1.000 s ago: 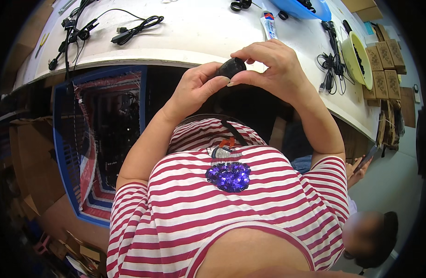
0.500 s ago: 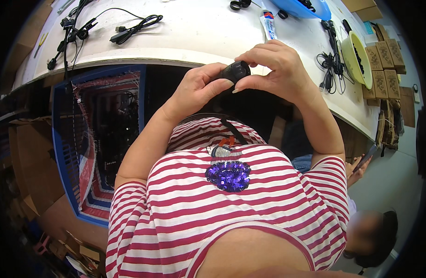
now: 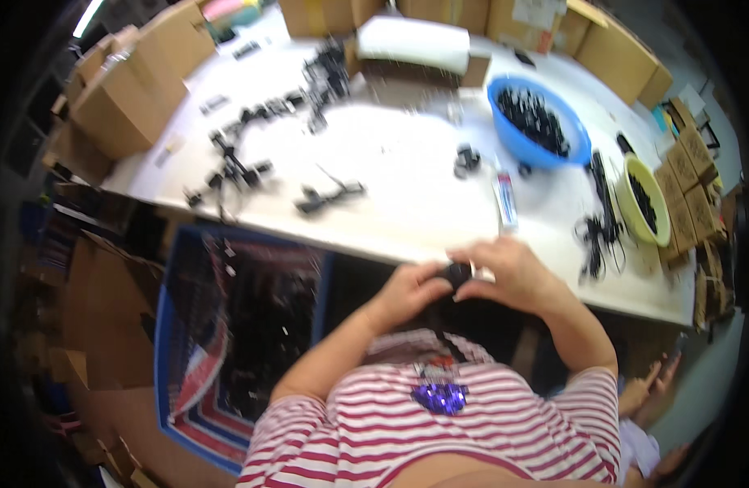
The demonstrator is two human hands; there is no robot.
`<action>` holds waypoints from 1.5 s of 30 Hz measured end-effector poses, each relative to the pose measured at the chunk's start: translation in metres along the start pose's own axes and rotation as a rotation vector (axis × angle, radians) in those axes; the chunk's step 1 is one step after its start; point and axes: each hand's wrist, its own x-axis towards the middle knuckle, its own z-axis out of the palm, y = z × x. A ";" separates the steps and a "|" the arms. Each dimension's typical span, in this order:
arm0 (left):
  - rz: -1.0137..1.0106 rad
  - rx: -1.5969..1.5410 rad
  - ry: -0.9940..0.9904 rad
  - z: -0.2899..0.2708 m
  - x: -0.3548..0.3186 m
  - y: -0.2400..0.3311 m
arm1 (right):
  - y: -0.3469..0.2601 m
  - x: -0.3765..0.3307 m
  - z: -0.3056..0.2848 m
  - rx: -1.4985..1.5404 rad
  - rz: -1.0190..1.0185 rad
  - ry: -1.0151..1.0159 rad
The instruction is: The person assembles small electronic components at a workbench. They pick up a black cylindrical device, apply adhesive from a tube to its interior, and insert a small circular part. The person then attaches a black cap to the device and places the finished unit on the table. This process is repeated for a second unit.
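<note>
A small black rounded part, blurred by motion, is held in front of my body at the table's near edge. My left hand closes round it from the left, with thumb and fingers pinching. From the other side my right hand curves its thumb and forefinger about the part's right end. Just beyond the right hand, a white, blue and red tube lies on the white table.
A blue basin and a yellow-green basin hold small black parts. Black cables lie about. Below the table's left side stands a blue crate. Cardboard boxes line the edges. Another person's hand is at right.
The view has tilted up, so more of the table and its far side shows. My hands still hold the black part between them, now lower and farther right in the picture.
</note>
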 end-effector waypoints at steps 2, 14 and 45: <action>0.004 0.045 -0.019 -0.003 -0.001 0.000 | 0.003 0.006 0.002 -0.014 0.099 -0.157; 0.014 0.049 -0.032 0.008 0.001 -0.008 | -0.008 -0.004 -0.006 0.018 0.227 -0.070; -0.050 -0.327 0.108 0.018 0.012 -0.007 | 0.018 -0.023 0.022 0.776 0.415 0.185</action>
